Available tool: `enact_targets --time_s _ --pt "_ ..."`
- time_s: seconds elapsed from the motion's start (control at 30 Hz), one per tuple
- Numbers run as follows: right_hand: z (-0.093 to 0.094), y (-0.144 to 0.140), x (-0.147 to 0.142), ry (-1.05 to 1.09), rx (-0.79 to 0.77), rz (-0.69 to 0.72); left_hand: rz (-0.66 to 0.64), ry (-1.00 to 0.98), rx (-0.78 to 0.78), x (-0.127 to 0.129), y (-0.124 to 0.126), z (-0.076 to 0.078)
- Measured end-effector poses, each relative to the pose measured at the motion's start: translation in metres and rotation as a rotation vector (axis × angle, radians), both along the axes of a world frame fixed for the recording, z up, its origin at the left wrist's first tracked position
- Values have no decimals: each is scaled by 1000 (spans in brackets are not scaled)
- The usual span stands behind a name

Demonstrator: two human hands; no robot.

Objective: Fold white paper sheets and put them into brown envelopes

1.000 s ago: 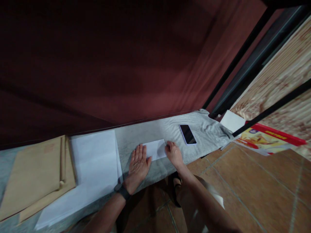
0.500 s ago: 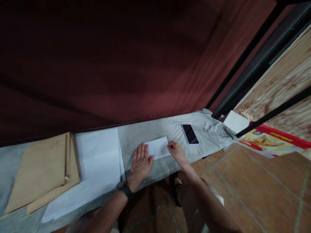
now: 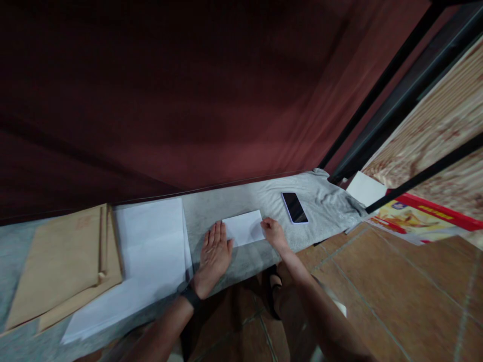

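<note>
A small white folded paper [image 3: 243, 229] lies flat on the grey cloth between my hands. My left hand [image 3: 216, 254] is laid flat at the paper's left end, fingers stretched out and pointing away from me. At the right end, my right hand [image 3: 273, 233] is closed, with its curled fingers on the paper's edge. Just right of that hand rests a phone [image 3: 295, 207] with a dark screen and a pale purple rim. Larger white sheets [image 3: 151, 241] lie to the left of my left hand.
Brown paper envelopes [image 3: 64, 266] are stacked at the far left, partly over the white sheets. A dark red curtain [image 3: 211, 125] hangs behind the grey cloth [image 3: 204, 201]. Black metal bars [image 3: 381, 95] and a printed red-and-yellow box [image 3: 422, 216] stand at the right, above the tiled floor [image 3: 396, 281].
My left hand has slid slightly left, uncovering more of the paper's left end. My right hand stays closed at the right edge.
</note>
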State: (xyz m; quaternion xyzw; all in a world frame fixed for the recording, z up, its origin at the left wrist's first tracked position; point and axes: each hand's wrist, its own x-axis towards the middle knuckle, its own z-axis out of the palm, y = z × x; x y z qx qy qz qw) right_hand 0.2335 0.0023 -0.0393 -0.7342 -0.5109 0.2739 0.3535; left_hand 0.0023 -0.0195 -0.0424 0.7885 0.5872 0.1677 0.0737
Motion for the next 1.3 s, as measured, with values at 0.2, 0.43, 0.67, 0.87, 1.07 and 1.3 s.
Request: enact_targets --time_s 0.2,0.43,0.67,0.87,1.07,1.3 --pt "0 4 2 197 30 -2 117 -564 -225 -5 27 14" --pt "4 5 -2 342 45 20 179 -1138 -584 -4 27 25" --pt "10 7 3 424 99 17 135 -1138 -582 -4 21 39" --pt "20 6 3 485 169 22 56 -1192 -585 -1 27 38" --pt "26 0 3 676 199 217 -30 -926 -105 -13 36 30" --pt "9 -7 8 40 353 486 -234 -496 -91 -20 31 22"
